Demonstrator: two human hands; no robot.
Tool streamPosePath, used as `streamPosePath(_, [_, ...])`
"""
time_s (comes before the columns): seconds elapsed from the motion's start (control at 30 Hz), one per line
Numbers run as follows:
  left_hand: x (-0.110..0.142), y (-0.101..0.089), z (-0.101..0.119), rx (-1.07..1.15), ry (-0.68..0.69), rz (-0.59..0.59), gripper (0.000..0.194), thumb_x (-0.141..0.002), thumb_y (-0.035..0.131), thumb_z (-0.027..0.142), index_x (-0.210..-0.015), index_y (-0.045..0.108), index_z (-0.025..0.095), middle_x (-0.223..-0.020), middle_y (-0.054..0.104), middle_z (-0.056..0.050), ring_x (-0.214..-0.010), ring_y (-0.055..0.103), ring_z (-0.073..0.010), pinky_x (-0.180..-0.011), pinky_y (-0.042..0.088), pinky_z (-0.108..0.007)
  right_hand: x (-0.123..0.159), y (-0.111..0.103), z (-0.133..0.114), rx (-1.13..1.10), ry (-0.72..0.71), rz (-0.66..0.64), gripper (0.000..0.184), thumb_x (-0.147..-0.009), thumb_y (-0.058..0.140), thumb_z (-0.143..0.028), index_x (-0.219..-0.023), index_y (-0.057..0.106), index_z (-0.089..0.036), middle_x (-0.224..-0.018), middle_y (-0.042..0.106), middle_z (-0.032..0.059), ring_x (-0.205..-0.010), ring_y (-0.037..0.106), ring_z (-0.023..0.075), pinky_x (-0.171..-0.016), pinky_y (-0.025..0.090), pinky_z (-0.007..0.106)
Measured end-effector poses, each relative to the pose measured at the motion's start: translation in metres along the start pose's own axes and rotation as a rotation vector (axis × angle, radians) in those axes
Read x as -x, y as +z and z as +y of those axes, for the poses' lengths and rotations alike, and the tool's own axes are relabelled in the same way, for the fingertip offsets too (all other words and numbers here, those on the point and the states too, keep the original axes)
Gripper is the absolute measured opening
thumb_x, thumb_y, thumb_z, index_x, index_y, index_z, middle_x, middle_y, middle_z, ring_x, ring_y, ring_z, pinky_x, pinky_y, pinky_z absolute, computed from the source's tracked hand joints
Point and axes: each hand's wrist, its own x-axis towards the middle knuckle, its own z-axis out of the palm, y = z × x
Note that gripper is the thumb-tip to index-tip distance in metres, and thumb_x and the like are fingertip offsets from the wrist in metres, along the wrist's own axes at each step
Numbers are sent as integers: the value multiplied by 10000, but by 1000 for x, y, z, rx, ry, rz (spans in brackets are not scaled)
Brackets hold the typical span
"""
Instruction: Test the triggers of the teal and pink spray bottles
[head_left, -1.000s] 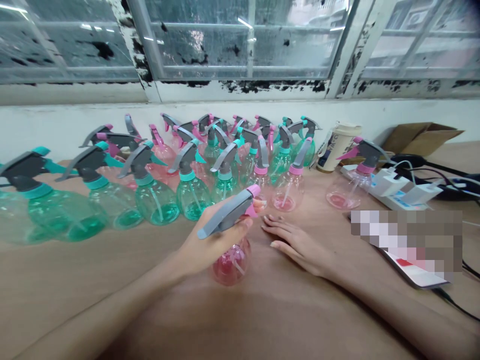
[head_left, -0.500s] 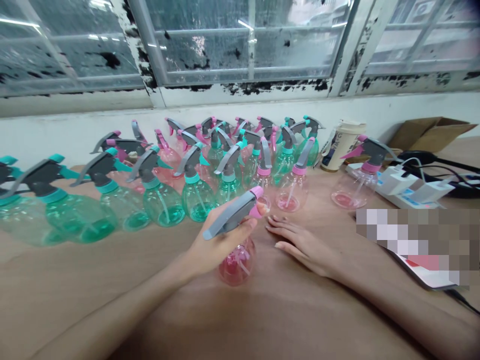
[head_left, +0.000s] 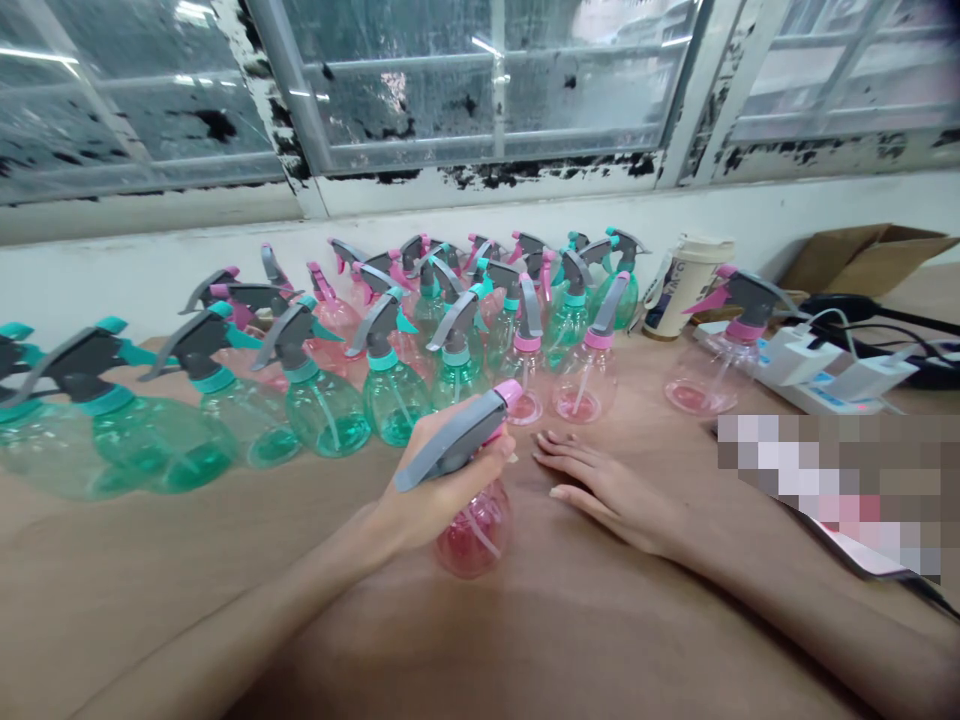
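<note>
My left hand (head_left: 431, 490) is wrapped round the neck and trigger of a pink spray bottle (head_left: 474, 540), which has a grey head with a pink nozzle. The bottle stands on the wooden table (head_left: 360, 630), and its trigger is mostly hidden by my fingers. My right hand (head_left: 600, 490) rests palm down on the table to the right of the bottle, fingers stretched out and holding nothing. Just beyond my hands are two pink-collared spray bottles, one of them a clear pink bottle (head_left: 585, 385). A green spray bottle (head_left: 397, 400) stands beyond my left hand.
Several more green and pink spray bottles line the back and left, including a large green one (head_left: 161, 440). Right of them stand a lone pink spray bottle (head_left: 709, 375), a paper cup (head_left: 686, 285), a power strip (head_left: 817, 385) with chargers, and a cardboard box (head_left: 870, 262). A blurred-out device lies at right.
My left fingers have drawn in at the trigger, and the spray head has shifted slightly down and left. My right hand has stayed in place.
</note>
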Motion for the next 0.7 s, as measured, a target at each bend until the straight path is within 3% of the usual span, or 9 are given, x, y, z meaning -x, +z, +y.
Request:
streamPosePath(0.23, [-2, 0, -7, 33, 70, -18, 163, -803, 538, 337, -713, 454, 230, -586, 440, 52, -531, 432, -128, -506, 369, -244, -1, -3, 3, -28, -12, 4, 520, -965, 406, -507, -1367, 518, -198, -1483, 445, 71, -1402, 348, 245, -1171, 265, 482])
streamPosePath(0.4, [-1, 2, -8, 38, 95, 14, 65, -772, 528, 278, -790, 500, 222, -651, 508, 43, -558, 443, -123, -524, 377, -240, -1, -3, 9, -83, -20, 33, 467, -971, 404, -486, -1326, 562, -226, -1451, 488, 62, -1373, 399, 244, -1157, 291, 478])
streamPosePath(0.7, [-3, 0, -11, 22, 99, 1, 39, -733, 545, 253, -723, 514, 233, -573, 489, 55, -548, 494, -141, -530, 424, -256, -2, -6, 10, -85, -28, 43, 448, -972, 410, -476, -1301, 585, -227, -1419, 524, 71, -1351, 433, 249, -1136, 326, 486])
